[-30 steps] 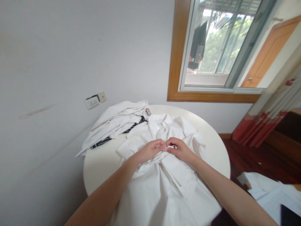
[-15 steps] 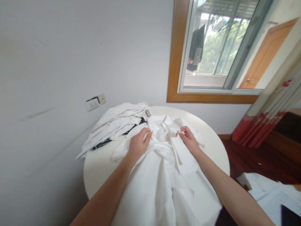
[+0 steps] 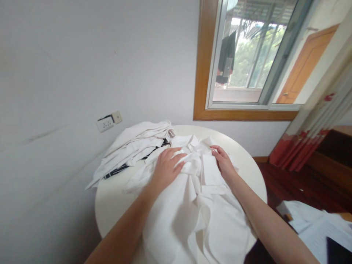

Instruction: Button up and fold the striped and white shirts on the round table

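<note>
A white shirt (image 3: 176,216) lies rumpled over a round white table (image 3: 110,205), its lower part draping toward me in loose folds. Its collar end points toward the wall. Fingers spread, my left hand (image 3: 168,167) rests flat on the upper left of the cloth. My right hand (image 3: 223,161) is at the upper right side, thumb and fingers closed on the shirt's edge. A flat, straight-edged white strip of the shirt runs beside those fingers. What lies beneath my palms is hidden.
A pile of white clothes (image 3: 137,141) with a black striped piece (image 3: 118,171) lies at the table's left back, by the wall. A socket (image 3: 105,124) is above it. A window (image 3: 244,66) and red-and-white curtain (image 3: 291,150) stand right. Papers (image 3: 319,227) lie lower right.
My left hand has opened from a pinch and spread flat on the shirt. The cloth in front has dropped lower, and the white strip lies straighter. My right hand has shifted slightly.
</note>
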Demonstrator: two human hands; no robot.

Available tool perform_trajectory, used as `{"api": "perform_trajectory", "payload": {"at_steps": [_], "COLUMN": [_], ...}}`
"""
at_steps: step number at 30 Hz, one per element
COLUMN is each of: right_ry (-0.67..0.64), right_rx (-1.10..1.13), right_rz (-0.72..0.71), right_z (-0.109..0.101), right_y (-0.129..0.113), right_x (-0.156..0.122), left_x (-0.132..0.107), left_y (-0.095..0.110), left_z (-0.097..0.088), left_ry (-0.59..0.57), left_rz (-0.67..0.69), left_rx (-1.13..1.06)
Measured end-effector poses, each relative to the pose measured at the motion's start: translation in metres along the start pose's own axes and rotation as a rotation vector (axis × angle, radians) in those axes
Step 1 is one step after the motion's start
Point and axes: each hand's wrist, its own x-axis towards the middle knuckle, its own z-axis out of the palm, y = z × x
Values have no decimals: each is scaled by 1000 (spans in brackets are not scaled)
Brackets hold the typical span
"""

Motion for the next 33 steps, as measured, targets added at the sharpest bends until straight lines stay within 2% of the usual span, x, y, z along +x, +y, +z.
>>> {"api": "perform_trajectory", "payload": {"at_steps": [3,6,8,10,12,13,14,16,18,20,22,26,29,33], "right_ry": [-31,41,106,150,157,149,137,103,62,1,-80,-184,-134,-12], "right_rx": [44,37,2,-41,-52,-41,-22,18,57,98,135,144,110,61], "right_rz": [73,64,41,25,25,30,36,51,74,105,132,168,157,92], "right_z": [5,0,-7,-13,-16,-15,-14,-11,-6,-1,3,6,2,-7], "right_y": [2,3,4,5,6,6,6,6,6,5,5,7,10,15], "right_x": [-3,2,8,12,14,13,13,10,6,1,-3,-7,-3,7], "left_x": [-2,-5,-9,-12,-15,-15,-15,-11,-6,-3,-3,-11,-16,-17], "left_y": [20,24,20,16,14,14,15,17,17,15,14,16,19,21], "left_z": [5,5,0,-6,-10,-11,-11,-9,-4,3,12,32,40,37], "left_ry": [-126,-142,-142,-212,-322,-351,-340,-194,-14,54,8,-201,-333,-357], "left_rz": [99,106,147,189,154,100,39,-34,-11,65,115,153,83,-70], "left_rx": [-117,-229,-427,-720,-947,-984,-965,-804,-591,-429,-342,-323,-429,-675]}}
